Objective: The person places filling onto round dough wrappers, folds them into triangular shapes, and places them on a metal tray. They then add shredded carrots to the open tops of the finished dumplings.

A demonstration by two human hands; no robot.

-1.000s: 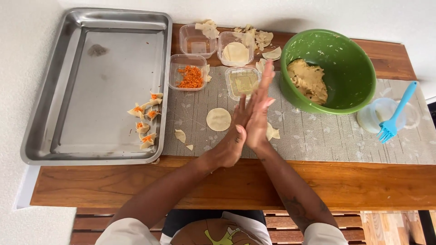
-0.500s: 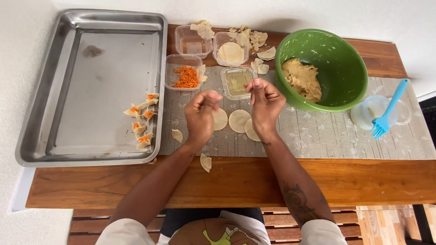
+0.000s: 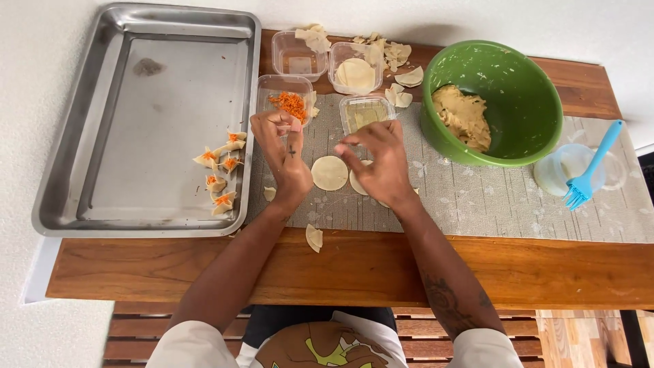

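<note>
My left hand [image 3: 283,153] reaches to the small clear tub of shredded carrot [image 3: 289,103], its fingertips pinched together at the tub's near edge; whether they hold carrot I cannot tell. My right hand [image 3: 378,160] hovers over the grey mat [image 3: 477,197] with fingers spread, above a round dough wrapper [image 3: 359,180]. Another flat round wrapper [image 3: 330,172] lies between the two hands. Several folded dumplings with orange filling [image 3: 219,170] sit in the big metal tray [image 3: 129,116] at its right side.
A green bowl [image 3: 518,102] holds dough. Clear tubs [image 3: 354,68] hold more round wrappers and liquid. Dough scraps [image 3: 314,237] lie on the wooden table. A blue brush [image 3: 589,174] rests on a clear cup at the right.
One second ago my palms were pressed together. They came apart; the left hand has moved to the carrot tub and the right has spread over the wrappers.
</note>
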